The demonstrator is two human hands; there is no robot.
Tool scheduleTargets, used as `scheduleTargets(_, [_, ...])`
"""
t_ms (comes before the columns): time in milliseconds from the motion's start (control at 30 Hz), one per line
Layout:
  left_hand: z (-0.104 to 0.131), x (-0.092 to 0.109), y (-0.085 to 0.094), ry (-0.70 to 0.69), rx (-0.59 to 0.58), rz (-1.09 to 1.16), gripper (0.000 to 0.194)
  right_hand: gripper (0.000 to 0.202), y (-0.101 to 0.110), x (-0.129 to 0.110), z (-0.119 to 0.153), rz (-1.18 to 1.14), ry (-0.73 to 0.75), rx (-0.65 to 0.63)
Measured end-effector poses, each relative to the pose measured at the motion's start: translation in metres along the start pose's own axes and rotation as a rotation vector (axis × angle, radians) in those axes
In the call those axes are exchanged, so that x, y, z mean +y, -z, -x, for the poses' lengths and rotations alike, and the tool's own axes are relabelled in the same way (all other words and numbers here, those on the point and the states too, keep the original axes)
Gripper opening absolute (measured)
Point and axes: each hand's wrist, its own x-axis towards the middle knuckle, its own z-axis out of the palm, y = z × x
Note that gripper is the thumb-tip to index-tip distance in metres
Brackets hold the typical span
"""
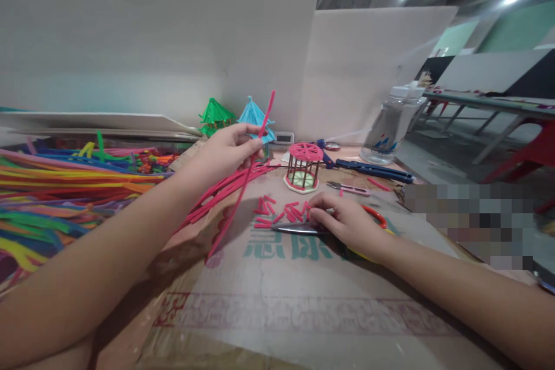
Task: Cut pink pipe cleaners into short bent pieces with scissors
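Note:
My left hand [245,147] is raised, with thumb and fingers closed on a long pink pipe cleaner [234,211] that slants down toward the sheet. My right hand [340,217] rests low, its thumb and forefinger pinched at a short pink pipe cleaner piece [307,209]. Several cut pink pieces [292,211] lie beside those fingertips. Under that hand are scissors [299,229], blades pointing left, their orange and yellow handles partly hidden. Behind the pieces stands a small round cage-like model [303,167] with a pink top, brown posts and a pale base.
Loose pink pipe cleaners [229,185] lie behind my left forearm. Many coloured ones [82,179] fill the left side. Green [212,113] and blue [251,113] umbrella-shaped roofs stand at the back. Small snips [349,188], dark-blue pliers [373,169] and a clear bottle [385,127] are to the right.

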Motion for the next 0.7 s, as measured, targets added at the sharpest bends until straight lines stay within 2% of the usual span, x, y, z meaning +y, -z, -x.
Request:
scheduleTargets(67, [0.008, 0.015, -0.009, 0.019, -0.035, 0.122, 0.022, 0.019, 0.000, -0.001, 0.000, -0.048, -0.034, -0.002])
scheduleTargets(167, [0.019, 0.031, -0.016, 0.011, -0.012, 0.218, 0.022, 0.020, 0.000, -0.002, 0.001, -0.092, -0.044, 0.031])
scheduleTargets(300, [0.023, 0.039, -0.017, -0.038, 0.067, 0.304, 0.020, 0.021, 0.003, -0.006, 0.001, -0.207, -0.037, 0.075])
scheduleTargets(467, [0.022, 0.038, -0.022, -0.041, 0.142, 0.388, 0.015, 0.023, 0.007, -0.025, 0.003, -0.608, -0.086, -0.070])
scheduleTargets(567, [0.025, 0.038, -0.026, -0.053, 0.149, 0.407, 0.013, 0.025, 0.003, -0.036, 0.003, -0.617, -0.078, -0.159])
scheduleTargets(700, [0.028, 0.041, -0.026, -0.096, 0.165, 0.385, 0.015, 0.027, -0.009, -0.044, -0.002, -0.670, -0.137, -0.312])
